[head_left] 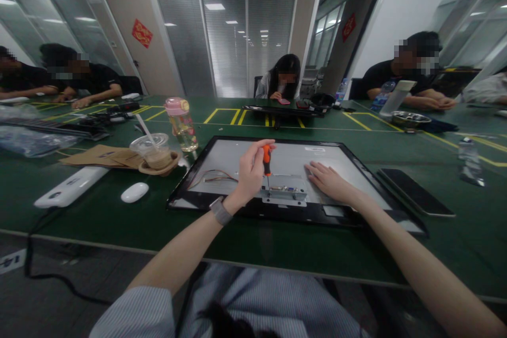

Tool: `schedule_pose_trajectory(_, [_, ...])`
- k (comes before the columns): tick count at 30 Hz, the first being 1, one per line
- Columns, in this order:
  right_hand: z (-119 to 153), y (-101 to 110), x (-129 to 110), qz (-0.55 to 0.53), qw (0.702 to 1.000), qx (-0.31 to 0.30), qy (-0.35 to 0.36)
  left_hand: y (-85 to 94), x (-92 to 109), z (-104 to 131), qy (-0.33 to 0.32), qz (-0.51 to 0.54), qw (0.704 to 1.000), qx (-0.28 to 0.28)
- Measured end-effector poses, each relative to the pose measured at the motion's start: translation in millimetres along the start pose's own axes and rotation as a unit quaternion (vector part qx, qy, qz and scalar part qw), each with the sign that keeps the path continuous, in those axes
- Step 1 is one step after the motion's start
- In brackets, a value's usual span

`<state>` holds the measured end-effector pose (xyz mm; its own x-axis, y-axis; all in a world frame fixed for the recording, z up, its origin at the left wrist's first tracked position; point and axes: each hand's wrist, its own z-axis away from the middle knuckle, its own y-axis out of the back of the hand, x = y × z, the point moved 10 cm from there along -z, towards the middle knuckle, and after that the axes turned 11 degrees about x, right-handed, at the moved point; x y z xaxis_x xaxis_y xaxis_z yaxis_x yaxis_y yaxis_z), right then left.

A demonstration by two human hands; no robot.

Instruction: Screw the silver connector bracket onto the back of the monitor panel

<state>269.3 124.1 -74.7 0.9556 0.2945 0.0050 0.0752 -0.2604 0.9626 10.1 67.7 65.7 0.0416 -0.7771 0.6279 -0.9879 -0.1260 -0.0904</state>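
Note:
A flat display panel (289,161) with a black frame lies back side up on the green table (222,243). My left hand (252,169) is closed around an orange and black screwdriver (266,161), held upright. Its thin shaft points down at the left part of a metal bracket with connectors (285,194), near the panel's front edge; the contact at the tip is too small to make out. To the right of the bracket, my right hand (330,182) rests flat on the panel with its fingers spread. Thin cables (217,174) lie on the panel's left part.
Left of the panel are a white mouse (134,192), a white power strip (71,187), an iced drink (152,150) and a pink-lidded bottle (182,124). A black phone (415,191) lies to the right. Several people sit across the table.

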Motion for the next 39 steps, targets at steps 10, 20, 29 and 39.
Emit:
schedule_pose_trajectory(10, [1,-2,3,-0.008,1.000,-0.001,-0.007,2.2,10,-1,-0.059,-0.048,0.997,0.021])
schedule_pose_trajectory(20, [0,0,0,0.002,1.000,-0.005,-0.005,3.0,5,-1,-0.021,0.013,1.000,0.017])
schedule_pose_trajectory(29, [1,0,-1,-0.004,1.000,-0.007,-0.011,0.8,5,1,-0.042,-0.002,0.999,0.016])
schedule_pose_trajectory(39, [1,-1,0,0.004,1.000,-0.015,-0.011,6.7,12,-1,-0.058,-0.023,0.997,0.037])
